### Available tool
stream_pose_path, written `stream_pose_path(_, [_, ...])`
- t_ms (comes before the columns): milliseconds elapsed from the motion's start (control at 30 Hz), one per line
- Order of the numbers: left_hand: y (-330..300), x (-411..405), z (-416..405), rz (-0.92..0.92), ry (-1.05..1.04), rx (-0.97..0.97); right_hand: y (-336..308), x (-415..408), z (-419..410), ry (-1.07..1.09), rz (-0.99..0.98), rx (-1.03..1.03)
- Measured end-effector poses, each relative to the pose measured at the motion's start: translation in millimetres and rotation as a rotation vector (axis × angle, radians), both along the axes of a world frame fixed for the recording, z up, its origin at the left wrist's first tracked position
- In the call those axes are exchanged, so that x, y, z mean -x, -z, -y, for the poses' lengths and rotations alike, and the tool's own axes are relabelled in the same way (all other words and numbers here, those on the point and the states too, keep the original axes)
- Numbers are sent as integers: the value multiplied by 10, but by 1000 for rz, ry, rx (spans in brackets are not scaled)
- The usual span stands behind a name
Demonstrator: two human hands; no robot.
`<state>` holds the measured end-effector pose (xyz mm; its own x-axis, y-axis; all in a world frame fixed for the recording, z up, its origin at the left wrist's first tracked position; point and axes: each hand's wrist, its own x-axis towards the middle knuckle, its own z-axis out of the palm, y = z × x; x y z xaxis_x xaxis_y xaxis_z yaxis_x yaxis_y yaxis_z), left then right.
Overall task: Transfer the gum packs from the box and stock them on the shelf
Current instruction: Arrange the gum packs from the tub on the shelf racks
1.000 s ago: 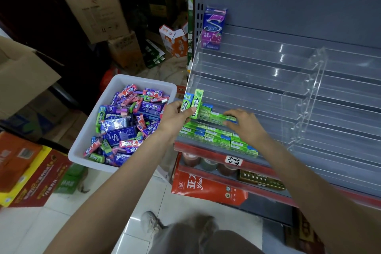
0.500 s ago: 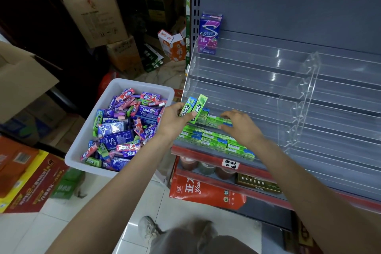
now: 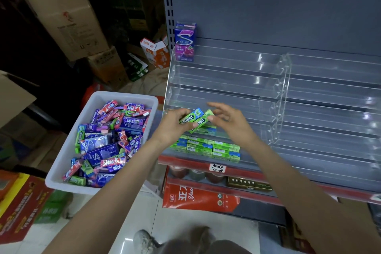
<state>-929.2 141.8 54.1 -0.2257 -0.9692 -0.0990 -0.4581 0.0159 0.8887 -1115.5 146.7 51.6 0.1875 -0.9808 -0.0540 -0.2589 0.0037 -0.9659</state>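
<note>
Head view, left to right: left hand (image 3: 172,124) grips two green gum packs (image 3: 194,120), long axes slanting up-right toward the right hand (image 3: 227,122), whose fingertips pinch the nearer pack's end above the stocked row (image 3: 206,147)

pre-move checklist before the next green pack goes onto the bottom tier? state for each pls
1. Left hand grips two green Doublemint gum packs: ok.
2. Right hand has a pinch on the nearer pack's end: ok, thumb and fingertip touch it; the other fingers are spread.
3. Landing spot on the clear acrylic tiered rack: ok, the bottom tier has free room to the right of the stocked rows of green packs.
4. Stocked rows lie flat and aligned: ok at the front; the back is hidden by the hands.
5. White plastic bin has supply left: ok, mixed packs inside.
6. Exact number of packs held: cannot tell beyond the two visible.
</note>
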Motion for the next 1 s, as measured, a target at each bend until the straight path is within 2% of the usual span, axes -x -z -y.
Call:
stream_pose_path(133, [-43, 62, 17, -57, -36, 21, -16, 71, -3, 110, 62, 45])
stream_pose_path(267, [-39, -22, 48, -148, -203, -16, 88, 176, 1, 264, -95, 67])
stream_pose_path(500, [-19, -113, 10, -245, -271, -119, 259, 68, -8, 316, -226, 103])
stream_pose_path(667, [-1, -150, -14, -312, -296, -180, 329, -3, 5, 206, -416, 128])
stream_pose_path(1000, [56, -202, -21, -242, -197, -157, 389, -79, 35, -32, -992, 264])
